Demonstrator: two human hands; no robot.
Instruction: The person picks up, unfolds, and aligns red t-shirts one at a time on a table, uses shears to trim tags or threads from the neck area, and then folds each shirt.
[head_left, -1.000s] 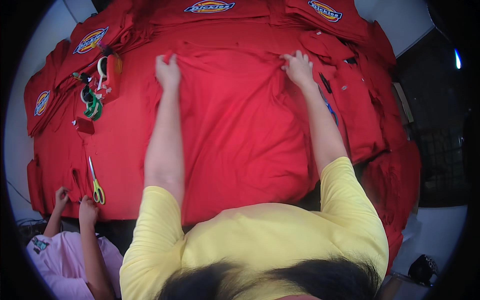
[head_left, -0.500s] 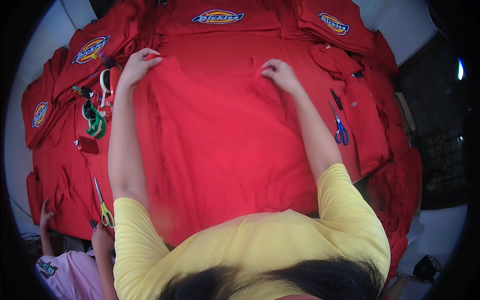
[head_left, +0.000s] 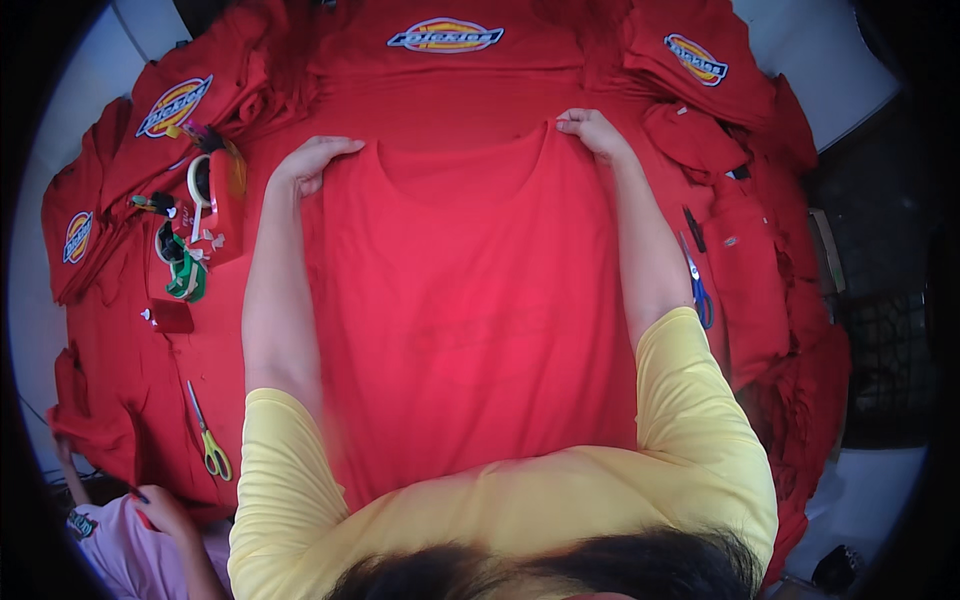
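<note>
A red shirt body hangs spread between my two hands, its wide neck opening curving down at the far edge. My left hand pinches the cloth at the left shoulder corner. At the right shoulder corner, my right hand grips the fabric between thumb and fingers. A faint dark mark shows through the middle of the cloth. The near end of the shirt runs down to my yellow top, which hides its lower edge.
Stacked red garments with logo patches line the far edge. Left are a tape dispenser, green tape holder, small red box and yellow-handled scissors. Blue-handled scissors lie right. A co-worker in pink sits lower left.
The shirt has been pulled taut and its neckline now shows clearly. My right hand has moved right and slightly farther away; my left hand has come nearer and rightward.
</note>
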